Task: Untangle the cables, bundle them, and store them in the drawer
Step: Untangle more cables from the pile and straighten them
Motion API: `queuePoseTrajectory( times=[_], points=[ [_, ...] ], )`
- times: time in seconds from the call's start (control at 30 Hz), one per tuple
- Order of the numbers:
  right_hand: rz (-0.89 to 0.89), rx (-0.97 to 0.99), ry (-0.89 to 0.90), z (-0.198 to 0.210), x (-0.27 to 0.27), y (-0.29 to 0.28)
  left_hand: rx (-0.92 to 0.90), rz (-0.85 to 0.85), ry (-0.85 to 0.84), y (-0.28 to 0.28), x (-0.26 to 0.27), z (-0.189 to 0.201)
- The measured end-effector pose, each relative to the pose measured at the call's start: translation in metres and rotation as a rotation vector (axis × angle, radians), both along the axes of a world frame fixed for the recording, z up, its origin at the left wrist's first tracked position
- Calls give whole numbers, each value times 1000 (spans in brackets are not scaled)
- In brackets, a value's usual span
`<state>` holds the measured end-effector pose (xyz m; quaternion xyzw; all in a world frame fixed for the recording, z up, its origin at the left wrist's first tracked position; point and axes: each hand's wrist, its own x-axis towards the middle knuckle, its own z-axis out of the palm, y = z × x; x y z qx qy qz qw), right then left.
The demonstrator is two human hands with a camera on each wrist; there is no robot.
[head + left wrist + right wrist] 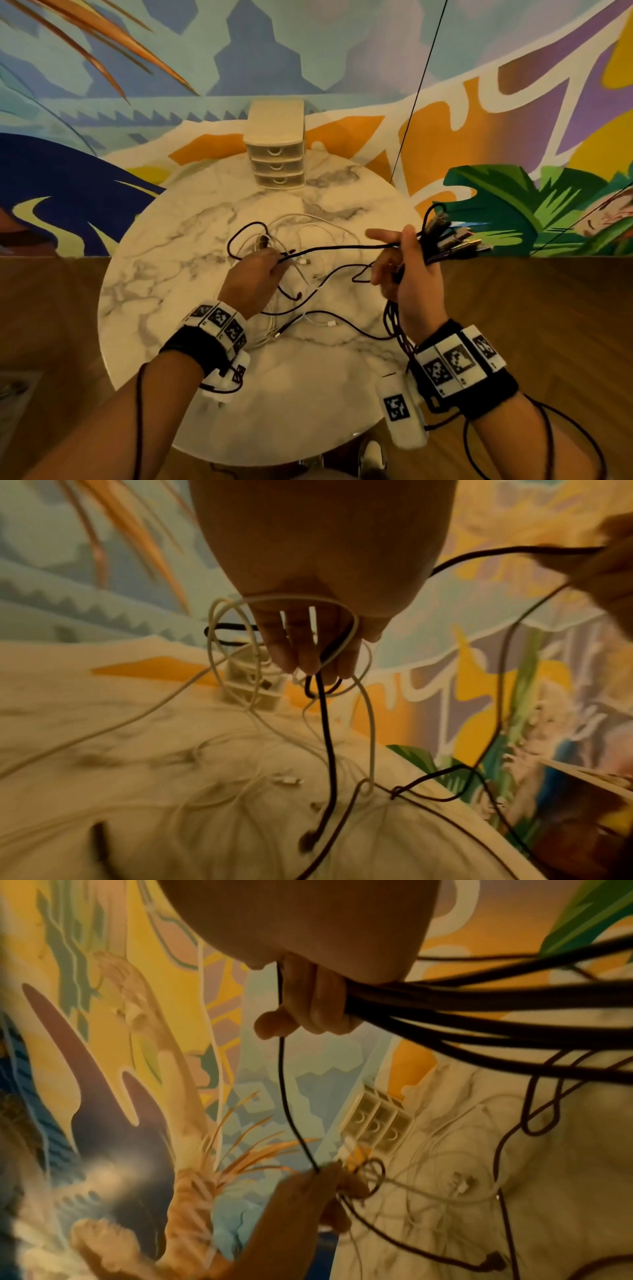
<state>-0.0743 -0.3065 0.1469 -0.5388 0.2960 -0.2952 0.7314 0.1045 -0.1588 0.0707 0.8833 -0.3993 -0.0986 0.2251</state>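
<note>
Head view | left hand (255,274) pinches thin black cable (339,247) | right hand (407,270) grips bundle of black cables (445,236) | round marble table (171,274)

left hand (255,274) fingers curled, right hand (407,270) raised, fisted

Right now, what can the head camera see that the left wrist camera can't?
Only the head view shows both wrist bands, the whole round marble table, and the plugs fanned out past the right hand.

Only the left wrist view shows, up close, the left hand's fingers curled round a black cable with white cables looped about them.

Both show the left hand, the tangled cables on the table, and the small drawer unit at the back.
</note>
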Motion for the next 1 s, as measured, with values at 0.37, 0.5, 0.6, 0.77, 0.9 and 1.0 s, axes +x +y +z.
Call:
queuePoseTrajectory(
  times=[0.37,0.5,0.6,0.77,0.9,1.0],
  points=[
    [181,-33,121,-10,22,30,-141,-65,-61,-10,-24,8],
    [166,-80,119,-10,14,27,-212,-54,-42,-12,7,13],
    [146,-91,119,-10,11,22,-217,-39,84,-13,16,11],
    [69,-115,140,-8,2,7,-192,-9,252,-8,18,-1],
    [55,-70,154,-14,1,-2,-170,3,367,-1,26,3],
    [108,-56,175,-17,3,1,-200,83,474,3,32,4]
  ],
)
